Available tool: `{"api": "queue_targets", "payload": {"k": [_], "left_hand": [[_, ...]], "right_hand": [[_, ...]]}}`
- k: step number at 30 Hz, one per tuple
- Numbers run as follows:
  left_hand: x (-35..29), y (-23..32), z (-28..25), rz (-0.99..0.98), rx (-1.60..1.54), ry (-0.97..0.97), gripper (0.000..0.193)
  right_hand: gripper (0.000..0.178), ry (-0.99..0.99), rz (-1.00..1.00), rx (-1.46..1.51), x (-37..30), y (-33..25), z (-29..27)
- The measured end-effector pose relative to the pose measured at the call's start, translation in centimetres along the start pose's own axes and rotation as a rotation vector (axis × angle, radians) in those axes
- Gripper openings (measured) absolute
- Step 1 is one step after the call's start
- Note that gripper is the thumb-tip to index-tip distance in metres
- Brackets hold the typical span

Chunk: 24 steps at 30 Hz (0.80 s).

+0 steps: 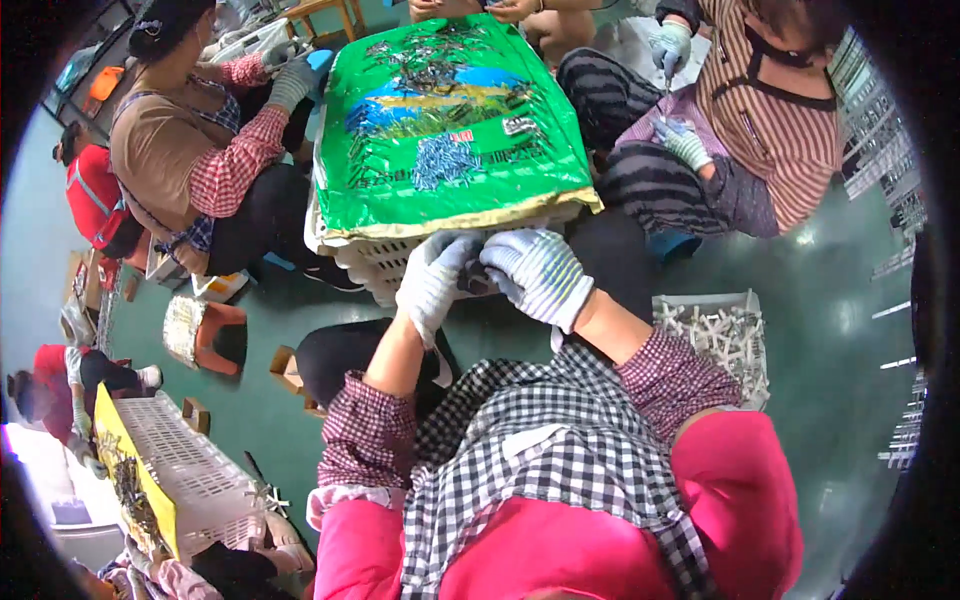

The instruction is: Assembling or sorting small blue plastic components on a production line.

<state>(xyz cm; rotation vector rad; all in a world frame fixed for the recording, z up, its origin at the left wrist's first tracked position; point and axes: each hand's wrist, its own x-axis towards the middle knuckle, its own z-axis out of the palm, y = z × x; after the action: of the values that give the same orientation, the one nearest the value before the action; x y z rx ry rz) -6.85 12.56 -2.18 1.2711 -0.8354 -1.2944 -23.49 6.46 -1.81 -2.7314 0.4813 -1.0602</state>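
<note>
My left hand [432, 285] and my right hand [543, 278], both in white-and-grey striped knit gloves, meet just in front of the near edge of a green sack [345, 205]. The fingers of both are bent and closed. Between them something small and dark may be pinched, but the gloves hide it. The sack lies flat over a white plastic crate [390, 262]. On it rest a heap of small blue-grey pieces [443, 162] and, farther back, scattered dark metallic pieces [432, 76].
A white basket of pale strips [712, 340] stands on the floor by my right arm. Co-workers sit left and right of the sack; another's hands show at its far edge. An orange stool [215, 335] and a long white crate [185, 460] are at left.
</note>
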Motion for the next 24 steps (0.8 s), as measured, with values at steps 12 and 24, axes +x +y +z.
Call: {"api": "queue_targets", "payload": {"k": [12, 24], "left_hand": [[-11.1, 0.3, 2.0, 0.23, -0.316, 0.362, 0.025], [-3.7, 4.6, 2.4, 0.222, -0.07, 0.205, 0.029]], "right_hand": [[0.015, -0.01, 0.573, 0.422, 4.8, 11.2, 1.1], [0.022, -0.399, 0.669, -0.192, 8.5, 16.7, 2.4]]}}
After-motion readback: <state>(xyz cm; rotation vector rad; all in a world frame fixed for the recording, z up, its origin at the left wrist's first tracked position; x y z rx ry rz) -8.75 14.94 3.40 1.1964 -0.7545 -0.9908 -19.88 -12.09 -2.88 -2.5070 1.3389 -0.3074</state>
